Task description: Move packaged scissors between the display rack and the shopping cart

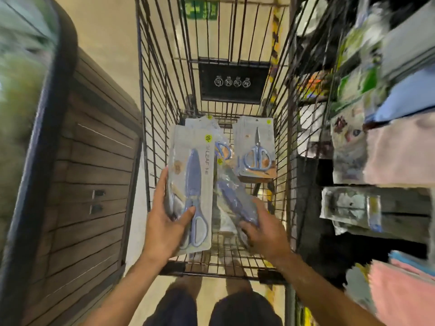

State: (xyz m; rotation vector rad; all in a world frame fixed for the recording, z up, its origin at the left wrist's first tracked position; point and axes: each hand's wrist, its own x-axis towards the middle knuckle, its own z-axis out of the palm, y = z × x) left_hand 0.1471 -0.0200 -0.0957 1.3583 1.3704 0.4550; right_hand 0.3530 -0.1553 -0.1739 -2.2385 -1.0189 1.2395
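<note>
Inside the black wire shopping cart (164, 74) lie several packs of blue scissors. My left hand (164, 222) grips the lower end of a large pack of blue sheathed scissors (194, 175), thumb across its front, holding it tilted above the cart floor. My right hand (264, 228) grips another blue sheathed scissors pack (231, 196) lying lower in the cart. A smaller pack of blue-handled scissors (257, 148) rests on a stack at the far right of the cart floor. More packs lie under the held ones.
The display rack (353, 137) with hanging packets and folded cloths stands close on the right. A wooden-slatted counter (94, 184) flanks the cart on the left. A black sign plate (233, 81) hangs on the cart's far wall. My legs show below the cart.
</note>
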